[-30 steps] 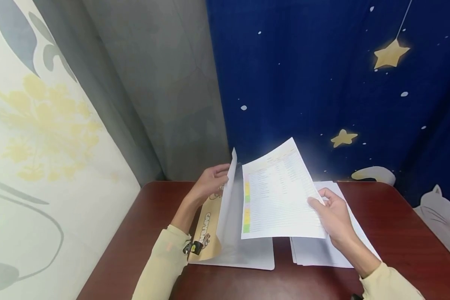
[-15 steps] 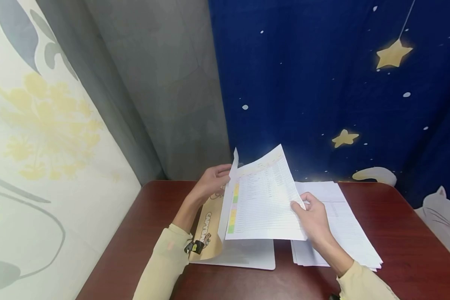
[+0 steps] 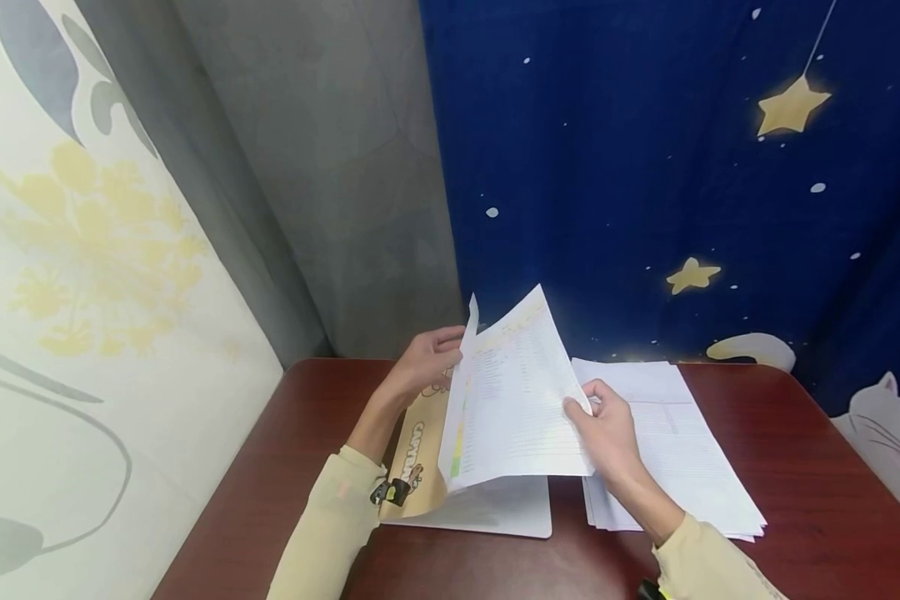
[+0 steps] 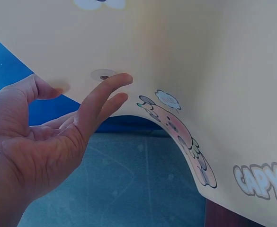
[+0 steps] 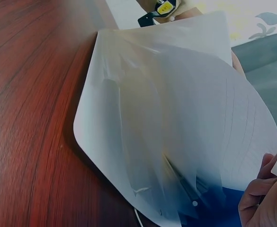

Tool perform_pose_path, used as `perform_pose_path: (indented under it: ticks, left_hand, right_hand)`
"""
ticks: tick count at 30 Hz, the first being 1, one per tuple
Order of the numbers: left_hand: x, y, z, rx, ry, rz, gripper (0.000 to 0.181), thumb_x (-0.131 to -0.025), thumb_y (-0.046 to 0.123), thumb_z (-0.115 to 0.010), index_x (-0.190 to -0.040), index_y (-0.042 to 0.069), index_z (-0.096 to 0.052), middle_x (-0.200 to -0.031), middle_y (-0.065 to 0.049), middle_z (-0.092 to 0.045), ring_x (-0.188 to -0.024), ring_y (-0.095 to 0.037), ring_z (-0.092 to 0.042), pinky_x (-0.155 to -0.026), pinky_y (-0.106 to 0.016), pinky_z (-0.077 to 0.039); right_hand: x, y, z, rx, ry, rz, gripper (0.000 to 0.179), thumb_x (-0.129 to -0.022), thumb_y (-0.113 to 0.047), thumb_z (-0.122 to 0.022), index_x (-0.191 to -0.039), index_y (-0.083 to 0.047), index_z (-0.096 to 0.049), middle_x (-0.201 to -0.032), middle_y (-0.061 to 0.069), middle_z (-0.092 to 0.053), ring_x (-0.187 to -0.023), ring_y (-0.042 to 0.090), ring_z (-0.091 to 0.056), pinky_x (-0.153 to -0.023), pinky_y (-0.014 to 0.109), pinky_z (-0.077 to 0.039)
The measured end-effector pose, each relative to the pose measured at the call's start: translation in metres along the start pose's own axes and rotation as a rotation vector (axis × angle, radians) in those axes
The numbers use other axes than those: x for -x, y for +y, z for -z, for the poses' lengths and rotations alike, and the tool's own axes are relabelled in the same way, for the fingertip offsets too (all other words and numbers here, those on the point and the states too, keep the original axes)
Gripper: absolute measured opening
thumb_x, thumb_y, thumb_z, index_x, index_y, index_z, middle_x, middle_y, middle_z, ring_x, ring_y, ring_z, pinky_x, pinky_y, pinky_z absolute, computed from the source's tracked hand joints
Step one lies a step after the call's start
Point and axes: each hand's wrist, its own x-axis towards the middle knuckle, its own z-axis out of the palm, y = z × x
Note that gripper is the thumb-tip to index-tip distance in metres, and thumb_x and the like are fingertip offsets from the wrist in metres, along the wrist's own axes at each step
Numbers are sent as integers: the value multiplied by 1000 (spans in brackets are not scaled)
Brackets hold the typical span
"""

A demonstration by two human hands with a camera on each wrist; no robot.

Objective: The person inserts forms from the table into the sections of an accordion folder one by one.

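Observation:
A folder with a tan printed cover (image 3: 412, 442) lies on the table, its cover lifted upright and curved. My left hand (image 3: 425, 362) props this cover from its printed outer side. In the left wrist view, its fingers (image 4: 105, 90) are fairly straight against the cover, thumb tip right at the edge. My right hand (image 3: 607, 425) pinches the right edge of a printed sheet of paper (image 3: 521, 400), bearing table lines and a coloured left column. The sheet is tilted over the folder's clear inner sleeve (image 5: 138, 142), its left edge beside the raised cover.
A stack of printed papers (image 3: 682, 450) lies to the right of the folder, partly behind my right forearm. The dark red table (image 3: 487, 567) ends at a grey curtain (image 3: 330, 208) and a blue starry curtain (image 3: 607, 167). A white patterned panel (image 3: 120, 375) stands left.
My right hand has moved left with the sheet of paper, bringing it over the folder and against the raised cover. More of the paper stack shows. My left hand has stayed nearly still.

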Motion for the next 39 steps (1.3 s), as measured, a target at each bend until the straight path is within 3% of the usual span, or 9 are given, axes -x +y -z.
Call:
perform_pose_path:
  ticks: [5, 12, 19, 26, 30, 33, 37, 39]
  left_hand:
    - [1, 1, -1, -10, 21, 2, 68, -94, 9, -57, -161, 9, -43, -153, -16, -61, -120, -42, -71, -70, -31, -62]
    - [1, 0, -2, -15, 24, -3, 68, -95, 9, -57, -161, 9, -42, -153, -16, -60, -124, -41, -69, -76, -37, -63]
    - [1, -1, -3, -9, 26, -7, 68, -94, 10, -57, -161, 9, -42, -154, -17, -59, -128, -42, -67, -76, -33, -63]
    - [0, 1, -5, -20, 39, -2, 68, -93, 10, -57, -159, 10, -45, -152, -14, -62, -125, -36, -70, -85, -45, -63]
    - [0, 3, -6, -40, 46, -1, 69, -93, 10, -57, -161, 11, -43, -155, -14, -59, -125, -37, -69, -82, -43, -63]
    - [1, 5, -7, -50, 56, 2, 69, -94, 10, -58, -161, 11, -43, -156, -15, -57, -118, -32, -72, -76, -38, -61]
    - [1, 8, -10, -44, 76, 16, 69, -92, 8, -57, -160, 13, -44, -157, -15, -57, -90, -22, -70, -66, -34, -51]
    - [0, 9, -11, -38, 84, 25, 70, -91, 8, -56, -159, 13, -45, -157, -15, -57, -88, -23, -69, -66, -34, -51]
  right_hand:
    - [0, 1, -11, 9, -1, 21, 14, -102, -11, -61, -107, 1, -58, -69, 8, -75, -54, 18, -71, -51, 34, -58]
    - [3, 3, -24, 50, 11, 49, 10, -99, -10, -62, -103, -1, -60, -65, 8, -73, -52, 18, -67, -49, 32, -55]
    - [6, 6, -35, 77, 8, 69, 9, -97, -9, -64, -102, -2, -63, -65, 8, -72, -54, 18, -67, -51, 29, -54]
    - [8, 4, -43, 86, -3, 80, 9, -97, -10, -64, -103, -3, -62, -68, 8, -73, -54, 17, -67, -52, 29, -54]
    - [11, 2, -41, 109, 16, 83, 8, -96, -9, -65, -101, -3, -62, -64, 7, -71, -52, 16, -63, -50, 28, -51]
    - [11, 0, -38, 100, 23, 84, 7, -95, -7, -64, -100, -2, -62, -61, 6, -68, -51, 17, -61, -48, 28, -50]
    - [10, -2, -37, 51, 7, 73, 7, -94, -6, -63, -99, -1, -61, -62, 6, -69, -51, 18, -64, -49, 30, -52]
    - [9, -2, -38, 35, -5, 63, 8, -94, -6, -62, -100, 0, -60, -64, 7, -71, -52, 18, -66, -50, 31, -54]
